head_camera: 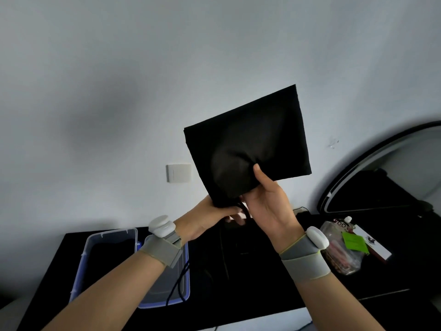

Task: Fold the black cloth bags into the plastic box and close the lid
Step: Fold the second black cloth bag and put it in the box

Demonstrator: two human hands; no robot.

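Black cloth bag (248, 139) is held up in the air by both grips, flat and tilted, against the pale wall. Right grip (267, 206) is clamped on the bag's lower edge, with the thumb pressed on the near face and the fingers hidden behind the cloth. Left grip (205, 218) is curled round the bunched lower corner, just beside the right one. Grey wrist straps (305, 261) with white pucks are worn on both forearms. Below, on the black counter (262, 283), the clear plastic box (114, 232) is seen at the left, open and partly covered by the left forearm. Something dark lies inside; what it is cannot be told. Lid (164, 283) is laid flat just beside the box on its right, with a black cable (177, 281) draped across it. At the counter's right end, a clear packet (338, 252) with a green note (354, 242) and a white carton (374, 244) are parked. Wall switch (179, 173) is seen left of the bag, and a black-framed mirror (393, 168) at far right.
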